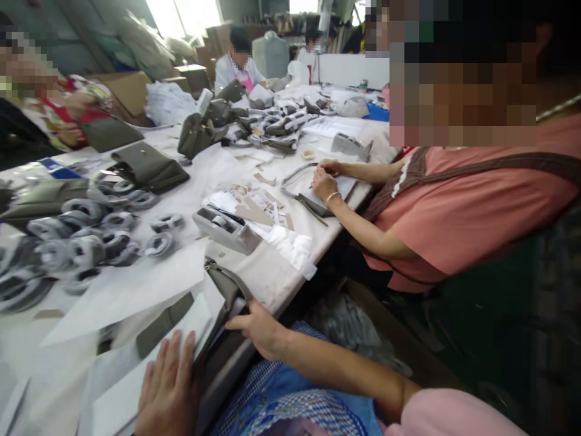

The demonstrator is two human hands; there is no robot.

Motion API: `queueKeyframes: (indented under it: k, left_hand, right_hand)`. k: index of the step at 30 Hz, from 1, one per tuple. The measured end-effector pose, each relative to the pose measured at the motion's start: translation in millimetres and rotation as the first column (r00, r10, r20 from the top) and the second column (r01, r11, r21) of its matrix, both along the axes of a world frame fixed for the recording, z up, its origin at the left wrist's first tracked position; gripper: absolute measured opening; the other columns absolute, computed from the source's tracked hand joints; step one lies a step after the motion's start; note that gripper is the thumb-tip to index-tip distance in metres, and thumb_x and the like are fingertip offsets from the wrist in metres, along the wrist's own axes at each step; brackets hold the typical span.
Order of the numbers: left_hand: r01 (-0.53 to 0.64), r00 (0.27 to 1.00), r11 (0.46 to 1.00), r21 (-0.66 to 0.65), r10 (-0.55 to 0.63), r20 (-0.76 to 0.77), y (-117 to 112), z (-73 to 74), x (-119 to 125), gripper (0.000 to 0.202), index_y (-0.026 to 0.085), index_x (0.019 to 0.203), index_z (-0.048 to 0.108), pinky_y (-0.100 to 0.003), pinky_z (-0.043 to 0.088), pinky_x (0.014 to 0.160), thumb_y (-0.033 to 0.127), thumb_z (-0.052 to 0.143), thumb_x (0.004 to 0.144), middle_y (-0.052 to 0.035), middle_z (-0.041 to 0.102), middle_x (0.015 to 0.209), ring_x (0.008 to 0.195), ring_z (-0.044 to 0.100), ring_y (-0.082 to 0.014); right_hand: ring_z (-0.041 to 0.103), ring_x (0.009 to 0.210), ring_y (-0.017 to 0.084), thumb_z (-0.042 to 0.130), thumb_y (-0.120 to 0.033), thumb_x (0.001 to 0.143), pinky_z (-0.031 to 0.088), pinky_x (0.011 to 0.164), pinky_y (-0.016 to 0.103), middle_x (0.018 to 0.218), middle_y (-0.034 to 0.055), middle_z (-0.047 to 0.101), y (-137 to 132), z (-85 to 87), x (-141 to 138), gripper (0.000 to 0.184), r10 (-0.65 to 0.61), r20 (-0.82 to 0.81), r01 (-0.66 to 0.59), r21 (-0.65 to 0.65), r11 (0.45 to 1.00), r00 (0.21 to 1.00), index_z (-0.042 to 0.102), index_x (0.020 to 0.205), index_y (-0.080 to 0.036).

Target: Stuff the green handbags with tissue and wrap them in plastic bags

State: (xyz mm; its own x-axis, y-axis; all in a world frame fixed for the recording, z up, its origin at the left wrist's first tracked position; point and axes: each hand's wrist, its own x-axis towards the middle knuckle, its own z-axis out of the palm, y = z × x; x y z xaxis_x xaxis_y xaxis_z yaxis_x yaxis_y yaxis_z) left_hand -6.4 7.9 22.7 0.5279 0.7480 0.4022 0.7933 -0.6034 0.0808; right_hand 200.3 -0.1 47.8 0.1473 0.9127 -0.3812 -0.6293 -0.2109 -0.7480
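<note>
A grey-green bag lies at the table's near edge, with a zipper and a strap at its far end. White paper covers part of it. My left hand rests flat on the white sheet, fingers stretched out. At the bag's right end, my right hand grips its edge by the strap; some of its fingers are hidden behind the bag. Beside the bag is a flat grey-green piece, partly under the papers.
A grey tape dispenser stands just beyond the bag. Several wrapped strap rolls pile up at left, near a folded bag. Paper scraps are scattered mid-table. A co-worker's hands handle another bag at right.
</note>
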Motion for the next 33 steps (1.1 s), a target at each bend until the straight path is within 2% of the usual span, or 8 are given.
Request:
queueKeyframes:
  k: [9, 15, 18, 20, 22, 24, 27, 33]
  left_hand:
    - [-0.187, 0.98, 0.979, 0.083, 0.18, 0.088, 11.1, 5.4, 10.0, 0.082, 0.022, 0.157, 0.008, -0.064, 0.034, 0.112, 0.036, 0.057, 0.093, -0.0193, 0.026, 0.16, 0.146, 0.027, -0.038]
    - [-0.17, 0.98, 0.98, 0.103, 0.158, 0.117, 21.2, -4.7, 2.2, 0.074, 0.028, 0.157, 0.008, -0.06, 0.035, 0.113, 0.026, 0.05, 0.097, -0.0145, 0.024, 0.161, 0.146, 0.027, -0.0345]
    - [-0.156, 0.983, 0.985, 0.076, 0.148, 0.105, 22.1, -9.7, -0.9, 0.072, 0.03, 0.157, 0.008, -0.06, 0.034, 0.114, 0.023, 0.047, 0.097, -0.0122, 0.024, 0.162, 0.147, 0.024, -0.0338]
    - [-0.151, 0.985, 0.986, 0.067, 0.145, 0.096, 22.4, -11.1, -1.0, 0.071, 0.032, 0.156, 0.009, -0.06, 0.033, 0.114, 0.021, 0.046, 0.097, -0.0114, 0.025, 0.161, 0.147, 0.024, -0.0337]
    - [-0.149, 0.985, 0.986, 0.074, 0.141, 0.1, 22.9, -11.1, 0.0, 0.07, 0.032, 0.156, 0.009, -0.059, 0.033, 0.114, 0.021, 0.046, 0.098, -0.0113, 0.028, 0.16, 0.147, 0.025, -0.0335]
    - [-0.153, 0.983, 0.985, 0.08, 0.143, 0.11, 23.5, -10.7, 0.9, 0.07, 0.032, 0.156, 0.009, -0.059, 0.033, 0.114, 0.02, 0.046, 0.098, -0.0112, 0.029, 0.16, 0.147, 0.026, -0.0332]
    - [-0.16, 0.982, 0.984, 0.077, 0.151, 0.116, 24.3, -10.8, 1.1, 0.071, 0.033, 0.156, 0.009, -0.058, 0.033, 0.115, 0.019, 0.045, 0.098, -0.0105, 0.031, 0.159, 0.147, 0.026, -0.0324]
    - [-0.168, 0.983, 0.981, 0.102, 0.159, 0.089, 24.7, -11.7, -1.4, 0.069, 0.031, 0.157, 0.01, -0.056, 0.033, 0.114, 0.021, 0.045, 0.098, -0.0117, 0.033, 0.158, 0.146, 0.028, -0.0335]
  right_hand:
    - [0.062, 0.084, 0.016, 0.067, -0.017, 0.056, 0.05, 0.079, 0.03, 0.086, -0.0023, 0.066, 36.6, 45.4, -22.9, 0.05, 0.068, -0.158, -0.066, 0.017, 0.998, 0.985, 0.062, 0.106, -0.021]
    - [0.066, 0.082, 0.018, 0.064, -0.023, 0.069, 0.053, 0.081, 0.032, 0.081, -0.0013, 0.069, 42.7, 17.7, -1.9, 0.029, 0.28, 0.243, -0.325, 0.17, 0.93, 0.929, 0.068, 0.098, -0.018]
    - [0.069, 0.096, 0.021, 0.058, -0.023, 0.081, 0.053, 0.091, 0.038, 0.097, 0.0027, 0.074, 45.1, -2.5, 51.2, 0.031, 0.196, 0.731, -0.478, 0.198, 0.856, 0.654, 0.07, 0.11, -0.021]
    - [0.063, 0.115, 0.022, 0.053, -0.018, 0.088, 0.046, 0.105, 0.041, 0.12, 0.0075, 0.07, 49.1, -11.9, 97.0, 0.034, -0.048, 0.951, -0.449, 0.188, 0.873, 0.305, 0.069, 0.118, -0.022]
    - [0.056, 0.126, 0.025, 0.057, -0.013, 0.087, 0.042, 0.11, 0.045, 0.132, 0.0127, 0.063, 55.5, -18.8, 140.8, 0.036, -0.151, 0.988, -0.389, 0.13, 0.912, -0.025, 0.067, 0.121, -0.019]
    - [0.049, 0.133, 0.03, 0.066, -0.01, 0.082, 0.038, 0.112, 0.052, 0.138, 0.0155, 0.058, 63.2, -24.9, 174.7, 0.04, -0.163, 0.957, -0.352, 0.07, 0.933, -0.241, 0.067, 0.122, -0.018]
    - [0.049, 0.133, 0.031, 0.073, -0.013, 0.08, 0.039, 0.11, 0.055, 0.132, 0.0133, 0.063, 73.6, -32.6, 200.8, 0.033, -0.165, 0.922, -0.356, 0.032, 0.934, -0.349, 0.071, 0.113, -0.02]
    - [0.064, 0.115, 0.025, 0.066, -0.021, 0.09, 0.037, 0.109, 0.051, 0.109, 0.0048, 0.075, 82.9, -31.5, 201.1, 0.01, -0.192, 0.928, -0.394, 0.054, 0.917, -0.32, 0.076, 0.09, -0.023]
